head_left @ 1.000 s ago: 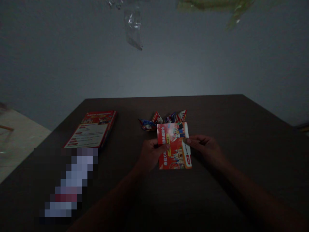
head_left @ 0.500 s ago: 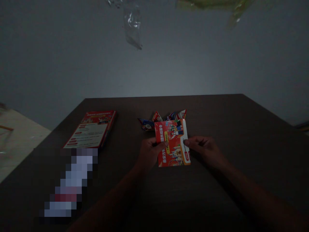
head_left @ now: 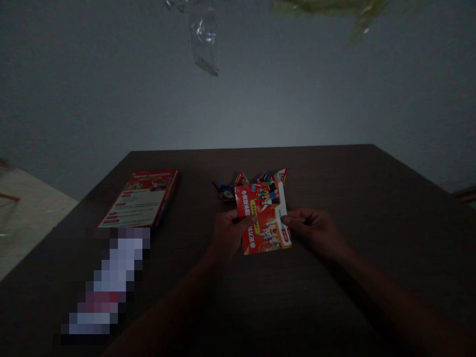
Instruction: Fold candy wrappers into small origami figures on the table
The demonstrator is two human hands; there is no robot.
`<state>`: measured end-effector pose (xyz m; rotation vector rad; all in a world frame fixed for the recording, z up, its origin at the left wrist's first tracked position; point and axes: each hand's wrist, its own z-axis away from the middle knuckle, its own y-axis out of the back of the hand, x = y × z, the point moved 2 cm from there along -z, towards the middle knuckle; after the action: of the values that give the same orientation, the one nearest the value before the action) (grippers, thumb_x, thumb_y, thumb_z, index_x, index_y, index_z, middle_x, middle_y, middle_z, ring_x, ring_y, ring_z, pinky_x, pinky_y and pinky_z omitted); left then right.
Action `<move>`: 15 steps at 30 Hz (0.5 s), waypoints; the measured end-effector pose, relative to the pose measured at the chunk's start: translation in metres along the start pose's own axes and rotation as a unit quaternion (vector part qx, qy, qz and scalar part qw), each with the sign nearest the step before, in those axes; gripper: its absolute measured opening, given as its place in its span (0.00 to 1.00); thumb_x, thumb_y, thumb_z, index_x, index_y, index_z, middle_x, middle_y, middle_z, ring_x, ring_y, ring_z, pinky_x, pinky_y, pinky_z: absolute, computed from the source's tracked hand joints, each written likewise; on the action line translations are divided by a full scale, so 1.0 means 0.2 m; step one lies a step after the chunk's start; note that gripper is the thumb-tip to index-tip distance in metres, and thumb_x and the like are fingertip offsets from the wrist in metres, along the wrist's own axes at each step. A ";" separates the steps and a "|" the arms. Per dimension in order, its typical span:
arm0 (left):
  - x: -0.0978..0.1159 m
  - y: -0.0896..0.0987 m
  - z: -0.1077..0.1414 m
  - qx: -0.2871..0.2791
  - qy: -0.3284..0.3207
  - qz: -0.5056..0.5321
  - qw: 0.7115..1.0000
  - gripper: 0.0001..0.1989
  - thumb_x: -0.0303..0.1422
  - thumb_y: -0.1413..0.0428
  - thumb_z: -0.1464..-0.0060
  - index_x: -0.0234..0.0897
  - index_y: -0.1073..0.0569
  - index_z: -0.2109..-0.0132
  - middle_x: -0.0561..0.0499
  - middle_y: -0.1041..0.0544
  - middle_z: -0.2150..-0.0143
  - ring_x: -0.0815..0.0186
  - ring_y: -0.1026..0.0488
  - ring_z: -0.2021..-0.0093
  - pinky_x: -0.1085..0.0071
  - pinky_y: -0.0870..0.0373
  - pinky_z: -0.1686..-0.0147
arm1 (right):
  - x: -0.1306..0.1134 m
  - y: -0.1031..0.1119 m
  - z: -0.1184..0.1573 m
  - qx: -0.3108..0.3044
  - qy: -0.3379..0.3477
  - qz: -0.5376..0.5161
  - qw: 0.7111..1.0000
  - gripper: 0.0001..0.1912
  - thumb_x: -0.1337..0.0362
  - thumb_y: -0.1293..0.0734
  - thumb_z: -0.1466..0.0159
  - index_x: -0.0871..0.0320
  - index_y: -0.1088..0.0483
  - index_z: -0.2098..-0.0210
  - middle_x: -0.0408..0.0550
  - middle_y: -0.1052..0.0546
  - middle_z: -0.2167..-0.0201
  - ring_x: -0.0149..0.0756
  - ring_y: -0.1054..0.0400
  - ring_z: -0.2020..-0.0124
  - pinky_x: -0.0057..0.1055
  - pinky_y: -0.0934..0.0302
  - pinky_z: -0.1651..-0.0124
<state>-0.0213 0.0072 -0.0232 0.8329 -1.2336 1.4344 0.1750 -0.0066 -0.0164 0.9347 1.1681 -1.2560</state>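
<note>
Between my two hands is a red printed leaflet (head_left: 266, 238) with cartoon figures, a castle and white lettering. It looks folded and is held above the dark table. My left hand (head_left: 228, 235) pinches its left side, thumb on the front and fingers behind. My right hand (head_left: 314, 228) grips its right edge between thumb and fingers. Just beyond the leaflet, folded paper pieces (head_left: 225, 192) in red, blue and white lie on the table, partly hidden by it.
A stack of red and white printed leaflets (head_left: 143, 201) lies on the left of the dark wooden table (head_left: 334, 168). Nearer me is a pixelated, blurred-out patch. Behind the table rises a grey wall (head_left: 297, 99) with a clear plastic piece (head_left: 204, 42) and yellowish tape (head_left: 316, 6) on it.
The leaflet has tilted slightly anticlockwise and shifted a little left and up in my hands. My hands have barely moved, and both keep hold of it.
</note>
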 end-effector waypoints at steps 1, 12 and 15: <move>0.00 0.00 0.00 0.004 0.001 0.002 1.000 0.21 0.38 0.33 0.64 0.33 0.22 0.61 0.47 0.19 0.67 0.57 0.22 0.69 0.64 0.25 0.67 | 0.00 0.00 0.00 -0.003 -0.002 -0.006 1.000 0.13 0.55 0.27 0.49 0.59 0.25 0.70 0.48 0.20 0.74 0.37 0.26 0.73 0.31 0.33 0.70; 0.01 0.01 0.00 0.010 0.005 0.009 1.000 0.19 0.36 0.33 0.64 0.31 0.23 0.63 0.46 0.19 0.67 0.56 0.22 0.69 0.63 0.24 0.67 | -0.01 -0.01 0.01 -0.018 -0.005 0.020 1.000 0.12 0.58 0.27 0.48 0.60 0.25 0.70 0.47 0.20 0.75 0.34 0.27 0.74 0.29 0.34 0.71; 0.01 0.01 0.00 0.012 0.006 0.012 1.000 0.19 0.36 0.33 0.65 0.31 0.23 0.63 0.47 0.19 0.68 0.56 0.22 0.69 0.63 0.24 0.68 | -0.01 0.00 0.01 -0.011 -0.010 0.020 1.000 0.12 0.57 0.28 0.47 0.59 0.25 0.70 0.48 0.20 0.73 0.33 0.27 0.74 0.29 0.35 0.71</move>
<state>-0.0228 0.0083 -0.0215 0.8275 -1.2232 1.4742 0.1746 -0.0088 -0.0142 0.9235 1.1411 -1.2154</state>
